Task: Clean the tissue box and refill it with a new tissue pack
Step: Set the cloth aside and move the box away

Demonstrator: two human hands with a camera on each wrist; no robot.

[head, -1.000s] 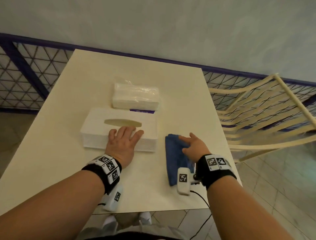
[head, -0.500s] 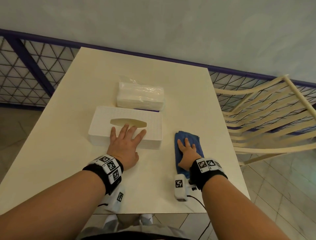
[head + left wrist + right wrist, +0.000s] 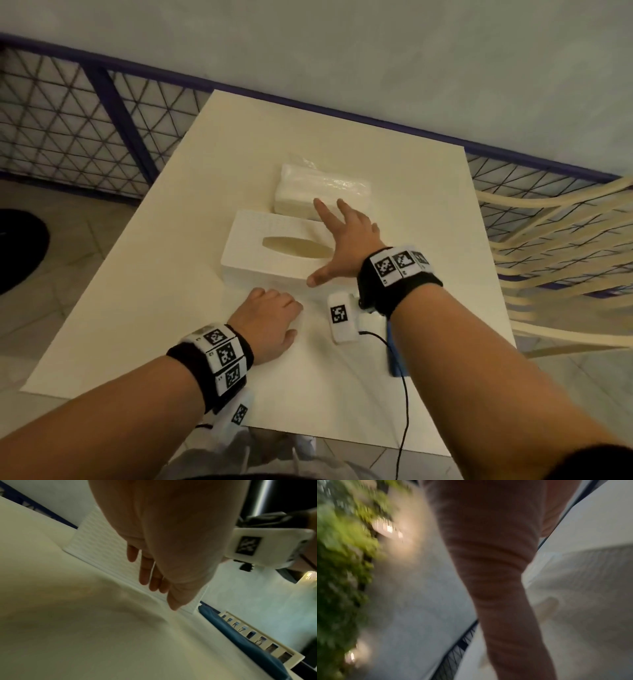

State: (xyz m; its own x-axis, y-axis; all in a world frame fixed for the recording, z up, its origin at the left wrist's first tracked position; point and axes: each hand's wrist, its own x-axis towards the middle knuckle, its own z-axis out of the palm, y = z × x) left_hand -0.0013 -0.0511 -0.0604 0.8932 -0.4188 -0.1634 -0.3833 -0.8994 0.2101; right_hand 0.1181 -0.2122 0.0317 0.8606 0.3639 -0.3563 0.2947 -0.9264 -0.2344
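A white tissue box (image 3: 274, 255) with an oval slot lies in the middle of the cream table (image 3: 171, 308). Behind it lies a plastic-wrapped tissue pack (image 3: 322, 190). My right hand (image 3: 342, 236) is spread flat over the box's right end, its fingertips reaching the pack's near edge. In front of the box my left hand (image 3: 270, 318) rests on the table, fingers loosely bent and holding nothing. The left wrist view shows those fingers (image 3: 150, 574) just short of the box's ribbed side (image 3: 102, 550). A blue cloth (image 3: 394, 359) lies mostly hidden under my right forearm. The right wrist view is blurred.
A cream slatted chair (image 3: 555, 246) stands close to the table's right edge. A blue-framed mesh fence (image 3: 85, 130) runs behind and to the left, with a grey wall beyond. A black cable (image 3: 406, 394) hangs from my right wrist over the table's front edge.
My right hand has left the blue cloth and swung left and forward over the box's right end. My left hand has slid off the box top onto the table.
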